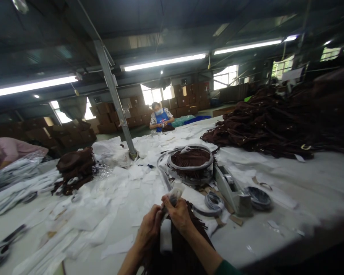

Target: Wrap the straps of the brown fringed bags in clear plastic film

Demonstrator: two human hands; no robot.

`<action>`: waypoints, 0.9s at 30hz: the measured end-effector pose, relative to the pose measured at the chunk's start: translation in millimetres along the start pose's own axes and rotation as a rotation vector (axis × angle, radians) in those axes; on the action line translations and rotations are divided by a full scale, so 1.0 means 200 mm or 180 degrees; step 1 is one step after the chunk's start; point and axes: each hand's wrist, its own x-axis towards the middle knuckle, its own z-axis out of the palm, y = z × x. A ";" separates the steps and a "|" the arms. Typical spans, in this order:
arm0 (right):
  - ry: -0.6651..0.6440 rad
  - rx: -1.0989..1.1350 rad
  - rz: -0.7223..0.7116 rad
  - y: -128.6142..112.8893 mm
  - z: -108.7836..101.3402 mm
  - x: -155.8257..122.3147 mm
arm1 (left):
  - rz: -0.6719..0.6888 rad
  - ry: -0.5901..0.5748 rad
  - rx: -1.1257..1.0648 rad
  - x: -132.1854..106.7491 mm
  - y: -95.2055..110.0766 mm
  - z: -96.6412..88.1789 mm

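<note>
My left hand [149, 225] and my right hand [180, 214] are close together at the front of the table, fingers closed. Between the right thumb and fingers is a pale, plastic-wrapped piece [176, 193], blurred; the left fingers pinch right beside it, and what they hold is hidden. Under my wrists lies a dark brown fringed bag [180, 252] with a white strip [166, 236] on it. Just beyond stands a round clear plastic bundle [190, 168] with brown fringe inside and a grey padded rim. A grey strip [164, 176] runs from that bundle toward my hands.
A grey tape dispenser [237, 196] stands at right, between a grey coil [214, 202] and a dark tape roll [258, 198]. Brown fringed bags [252, 126] are heaped behind. White sheets [86, 214] litter the left. A metal post [114, 99] rises mid-table. Co-workers [161, 118] are beyond.
</note>
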 end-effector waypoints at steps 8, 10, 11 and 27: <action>0.0245 0.0214 0.0114 -0.05 -0.02 0.07 | -0.0259 0.0353 0.0106 -0.09 -0.17 -0.14; 0.0052 0.0173 0.0200 -0.04 0.03 0.06 | -0.0279 0.0564 0.0026 -0.09 -0.11 -0.17; -0.0053 0.0136 0.0262 -0.04 0.06 0.05 | -0.0268 0.0638 -0.0020 -0.08 -0.07 -0.18; -0.0756 -0.3118 -0.2690 0.21 -0.05 0.14 | -0.0477 0.0108 -0.0672 0.09 0.08 -0.22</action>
